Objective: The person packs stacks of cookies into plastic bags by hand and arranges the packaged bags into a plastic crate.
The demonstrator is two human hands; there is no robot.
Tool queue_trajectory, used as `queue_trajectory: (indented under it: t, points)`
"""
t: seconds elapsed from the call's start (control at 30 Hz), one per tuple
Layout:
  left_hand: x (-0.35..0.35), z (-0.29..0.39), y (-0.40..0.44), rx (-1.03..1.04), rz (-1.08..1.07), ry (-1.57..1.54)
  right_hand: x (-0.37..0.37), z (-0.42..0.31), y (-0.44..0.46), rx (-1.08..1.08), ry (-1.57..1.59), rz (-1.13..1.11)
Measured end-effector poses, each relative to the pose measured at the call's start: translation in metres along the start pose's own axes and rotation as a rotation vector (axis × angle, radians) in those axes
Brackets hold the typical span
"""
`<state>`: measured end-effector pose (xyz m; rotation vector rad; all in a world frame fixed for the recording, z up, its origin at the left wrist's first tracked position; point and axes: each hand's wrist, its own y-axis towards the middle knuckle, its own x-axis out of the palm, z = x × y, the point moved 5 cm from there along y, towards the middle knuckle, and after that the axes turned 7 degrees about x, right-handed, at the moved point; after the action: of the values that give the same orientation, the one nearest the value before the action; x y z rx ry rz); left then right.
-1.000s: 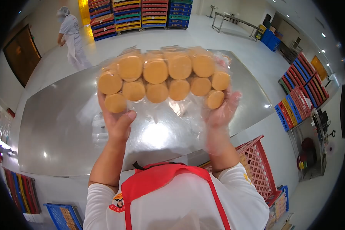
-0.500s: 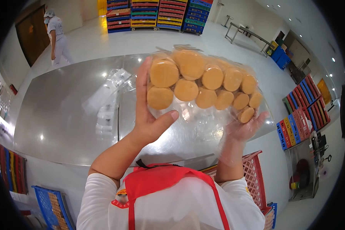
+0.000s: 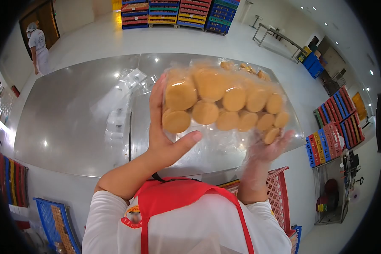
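Above a steel table, a clear plastic bag of round golden-brown buns (image 3: 205, 112) is held up in two stacked rows. My left hand (image 3: 167, 139) grips its left end, with the thumb stretched along the lower front and the fingers behind. At the lower right end, my right hand (image 3: 266, 148) supports the bag, covered by clear, shiny plastic; some of its fingers are hidden behind the buns. Clear plastic bags with small labels (image 3: 133, 78) lie on the table left of my left hand.
The steel table (image 3: 72, 114) spans the front. More wrapped brown items (image 3: 245, 67) lie at its far right. A red crate (image 3: 278, 190) stands by my right side, a blue crate (image 3: 57, 224) at lower left. Stacked crates (image 3: 165, 12) line the back; a person (image 3: 37, 46) stands far left.
Both hands and the bag of buns have come lower in view, revealing brown items behind. The view has tilted slightly, and the person at far left has walked further left.
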<state>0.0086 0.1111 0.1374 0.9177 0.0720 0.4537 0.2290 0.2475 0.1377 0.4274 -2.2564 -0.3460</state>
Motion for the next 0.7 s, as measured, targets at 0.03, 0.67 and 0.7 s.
queue_trajectory:
  t: [0.03,0.67,0.7]
  points:
    - [-0.006,-0.008,-0.011,-0.074,0.001,-0.005,-0.002,0.015,-0.005,0.042,-0.012,0.003]
    - [-0.077,-0.09,-0.132,-0.234,-0.131,1.283,-0.106,0.182,-0.051,0.452,-0.566,0.163]
    - [-0.071,-0.088,-0.129,-0.248,-0.182,1.303,-0.109,0.173,-0.05,0.412,-0.643,0.147]
